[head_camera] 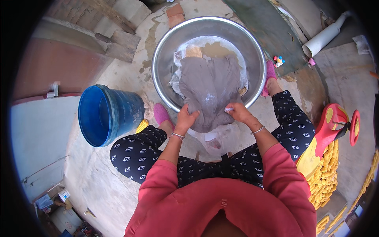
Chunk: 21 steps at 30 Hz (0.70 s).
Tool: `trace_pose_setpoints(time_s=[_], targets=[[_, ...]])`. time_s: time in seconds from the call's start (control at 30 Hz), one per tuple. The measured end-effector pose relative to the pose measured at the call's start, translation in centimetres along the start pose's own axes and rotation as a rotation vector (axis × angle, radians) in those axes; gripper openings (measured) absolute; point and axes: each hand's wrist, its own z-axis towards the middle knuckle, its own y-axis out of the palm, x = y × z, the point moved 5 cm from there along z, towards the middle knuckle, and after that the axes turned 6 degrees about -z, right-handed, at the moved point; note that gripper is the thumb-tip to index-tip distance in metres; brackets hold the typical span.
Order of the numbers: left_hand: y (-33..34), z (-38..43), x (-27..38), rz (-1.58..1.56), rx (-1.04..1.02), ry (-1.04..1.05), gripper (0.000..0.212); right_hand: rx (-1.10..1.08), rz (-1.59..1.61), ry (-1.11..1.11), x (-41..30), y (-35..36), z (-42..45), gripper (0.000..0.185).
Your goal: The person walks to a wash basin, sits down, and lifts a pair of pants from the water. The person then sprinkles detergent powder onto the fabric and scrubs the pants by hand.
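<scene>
A wet grey cloth garment point(211, 80) lies spread in a large round metal basin point(255, 44), its near end hanging over the basin's rim towards me. My left hand point(187, 118) grips the garment's left edge at the near rim. On the right, my right hand point(239, 112) is closed on a small whitish piece, perhaps soap, and rests against the garment. Murky water point(217, 49) and other pale cloth point(176, 80) show in the basin around the garment. Beneath the garment's near end is a clear plastic bag point(217, 140).
A blue plastic bucket point(125, 111) lies on its side at the left, beside a corn cob point(142, 126). To the right are a red and yellow ride-on toy point(321, 133), heaped corn cobs point(324, 177), a small toy point(279, 61) and a white pipe point(322, 40). Bricks point(175, 15) lie behind the basin.
</scene>
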Motion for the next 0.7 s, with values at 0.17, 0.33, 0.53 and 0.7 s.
trace_pose_setpoints(time_s=[0.17,0.33,0.53,0.7], targets=[[-0.7,-0.8,1.4,0.512,0.109,0.084,0.052,0.038,-0.156,-0.092,0.2,0.2,-0.9,0.018],[-1.6,-2.5,9.9,0.520,0.205,0.314,0.043,0.069,-0.211,-0.160,-0.3,1.2,-1.5,0.019],[7.5,-5.7,26.7,0.878,-0.436,0.727,0.019,-0.023,-0.164,-0.224,-1.1,5.0,0.7,0.023],[11.0,-4.6,38.0,0.863,-0.646,1.008,0.022,-0.027,-0.457,-0.171,0.3,1.4,-0.9,0.022]])
